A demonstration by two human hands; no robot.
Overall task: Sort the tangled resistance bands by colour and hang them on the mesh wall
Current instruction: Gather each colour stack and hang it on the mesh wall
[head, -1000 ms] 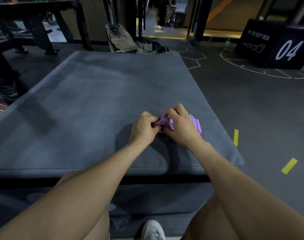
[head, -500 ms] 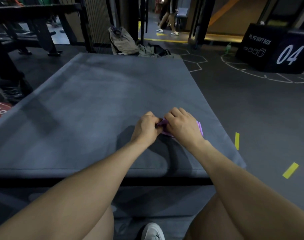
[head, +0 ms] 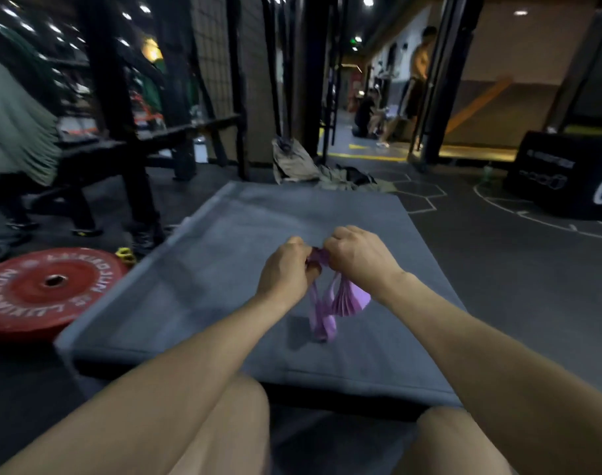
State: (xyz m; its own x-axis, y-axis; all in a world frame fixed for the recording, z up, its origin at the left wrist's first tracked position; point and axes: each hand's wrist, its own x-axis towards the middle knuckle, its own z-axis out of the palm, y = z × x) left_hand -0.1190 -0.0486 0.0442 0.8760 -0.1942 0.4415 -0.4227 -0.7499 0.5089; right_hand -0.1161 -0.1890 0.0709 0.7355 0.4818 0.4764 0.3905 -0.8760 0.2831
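Bare knees at near edge of grey mat (head: 197,269). Above mat, left hand (head: 286,269) and right hand (head: 358,258) close together, fingers of both curled tight, pinching top of purple resistance bands (head: 330,303). Bands bunched, loops dangling below hands, lowest loop near mat surface; contact unclear. Red weight plate (head: 46,289) flat on floor left of mat. Crumpled clothing (head: 292,162) past far edge. Mesh wall (head: 214,56) behind, blurred.
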